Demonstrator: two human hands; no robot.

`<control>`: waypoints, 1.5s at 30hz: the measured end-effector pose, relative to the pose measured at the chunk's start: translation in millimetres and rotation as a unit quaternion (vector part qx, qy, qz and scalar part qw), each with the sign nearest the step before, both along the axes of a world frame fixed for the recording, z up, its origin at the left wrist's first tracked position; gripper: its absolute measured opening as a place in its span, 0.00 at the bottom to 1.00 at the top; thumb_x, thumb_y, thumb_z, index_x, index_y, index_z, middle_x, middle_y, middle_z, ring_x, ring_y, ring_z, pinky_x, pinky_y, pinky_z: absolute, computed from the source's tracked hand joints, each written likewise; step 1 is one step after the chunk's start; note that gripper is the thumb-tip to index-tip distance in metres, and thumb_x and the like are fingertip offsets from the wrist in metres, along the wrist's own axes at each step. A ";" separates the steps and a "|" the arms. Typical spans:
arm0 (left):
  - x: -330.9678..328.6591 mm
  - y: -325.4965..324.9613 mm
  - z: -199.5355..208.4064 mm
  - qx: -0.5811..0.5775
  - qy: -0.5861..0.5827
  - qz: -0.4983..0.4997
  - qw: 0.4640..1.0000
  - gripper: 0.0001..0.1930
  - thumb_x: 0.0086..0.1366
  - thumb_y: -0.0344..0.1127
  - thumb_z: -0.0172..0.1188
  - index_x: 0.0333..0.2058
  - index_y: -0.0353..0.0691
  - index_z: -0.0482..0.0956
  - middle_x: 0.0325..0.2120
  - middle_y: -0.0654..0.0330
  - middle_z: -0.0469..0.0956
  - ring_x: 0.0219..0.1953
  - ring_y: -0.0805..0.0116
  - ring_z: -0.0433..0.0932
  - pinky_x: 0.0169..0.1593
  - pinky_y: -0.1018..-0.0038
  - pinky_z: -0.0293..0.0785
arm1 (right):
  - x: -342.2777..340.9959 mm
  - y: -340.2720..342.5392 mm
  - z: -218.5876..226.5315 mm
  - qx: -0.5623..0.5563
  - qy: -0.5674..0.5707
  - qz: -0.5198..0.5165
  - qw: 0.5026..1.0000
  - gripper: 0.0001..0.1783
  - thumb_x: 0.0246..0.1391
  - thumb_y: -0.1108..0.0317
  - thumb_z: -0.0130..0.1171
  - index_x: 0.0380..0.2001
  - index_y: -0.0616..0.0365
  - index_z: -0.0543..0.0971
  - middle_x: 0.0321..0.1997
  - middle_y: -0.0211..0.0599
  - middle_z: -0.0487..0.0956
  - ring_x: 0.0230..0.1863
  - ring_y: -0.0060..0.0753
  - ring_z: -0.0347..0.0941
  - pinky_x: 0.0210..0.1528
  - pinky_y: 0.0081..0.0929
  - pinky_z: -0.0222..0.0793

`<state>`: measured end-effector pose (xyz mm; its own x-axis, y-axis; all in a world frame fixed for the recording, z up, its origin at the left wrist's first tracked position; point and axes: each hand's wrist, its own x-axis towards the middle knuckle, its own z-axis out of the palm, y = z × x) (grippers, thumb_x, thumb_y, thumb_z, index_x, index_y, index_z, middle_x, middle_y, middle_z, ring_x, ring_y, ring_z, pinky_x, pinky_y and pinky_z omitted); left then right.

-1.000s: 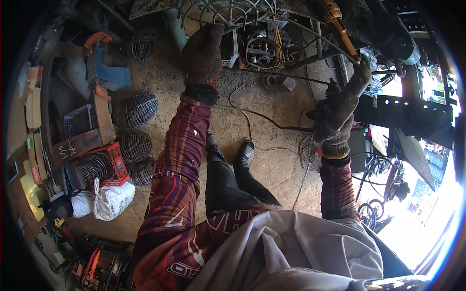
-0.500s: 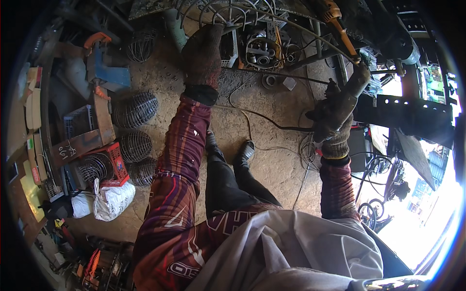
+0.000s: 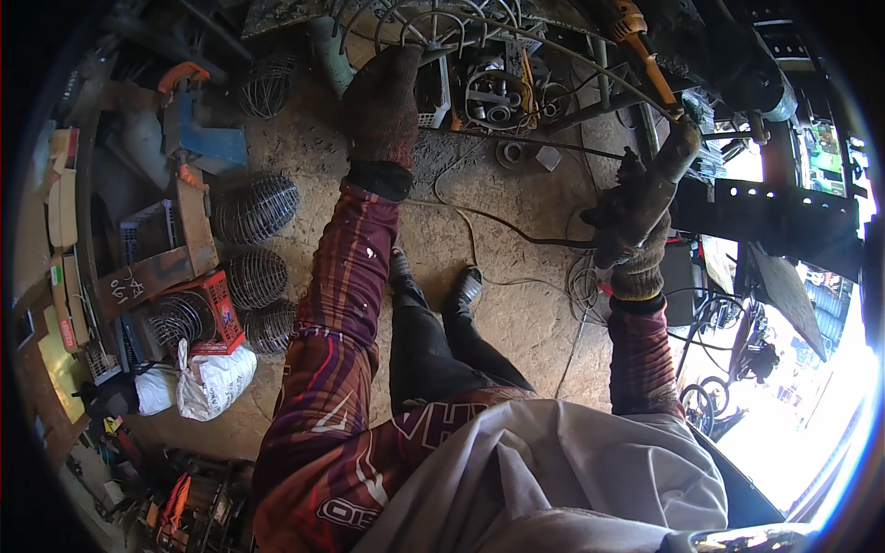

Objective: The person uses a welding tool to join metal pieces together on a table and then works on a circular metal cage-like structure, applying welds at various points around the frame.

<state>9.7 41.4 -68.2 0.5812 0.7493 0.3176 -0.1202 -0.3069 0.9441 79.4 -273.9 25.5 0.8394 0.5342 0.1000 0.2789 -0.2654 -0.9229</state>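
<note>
While the brown floor [image 3: 525,341] fills the centre of the frame, we find the wire frame [image 3: 433,41] at upper centre, its bent rods cut off by the top edge. At left we see rounded wire cages [image 3: 259,208]. Our gloved left hand [image 3: 383,106] meets the rods, but its fingers are hidden, so we cannot tell whether they grasp. Our right hand [image 3: 629,230], right of centre, merges darkly with a greyish tubular shape [image 3: 666,175]; its fingers' state escapes us. An orange tool [image 3: 641,46] sits upper right, partly shadowed.
</note>
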 end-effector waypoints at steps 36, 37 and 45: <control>5.2 -1.8 -1.1 -0.159 -0.064 0.008 0.985 0.19 0.67 0.48 0.57 0.36 0.35 0.81 0.27 0.64 0.79 0.29 0.76 0.72 0.37 0.74 0.69 | 3.3 -2.8 3.9 -0.048 -0.085 0.000 0.995 0.22 0.51 0.66 0.66 0.48 0.62 0.72 0.31 0.31 0.80 0.33 0.25 0.77 0.37 0.26 0.74; 5.0 -2.1 -0.5 -0.164 -0.069 0.002 0.984 0.19 0.67 0.48 0.57 0.37 0.35 0.81 0.27 0.64 0.79 0.30 0.76 0.72 0.37 0.74 0.69 | 3.6 -3.2 3.2 -0.047 -0.087 -0.006 0.995 0.22 0.51 0.66 0.66 0.48 0.62 0.73 0.31 0.30 0.80 0.33 0.25 0.77 0.38 0.26 0.74; 5.0 -2.0 0.6 -0.182 -0.071 -0.008 0.981 0.19 0.67 0.48 0.57 0.38 0.35 0.82 0.29 0.65 0.80 0.32 0.78 0.73 0.39 0.76 0.69 | -2.6 -0.4 11.7 -0.068 -0.115 -0.042 0.990 0.21 0.49 0.68 0.67 0.46 0.61 0.74 0.33 0.32 0.81 0.35 0.25 0.78 0.39 0.27 0.74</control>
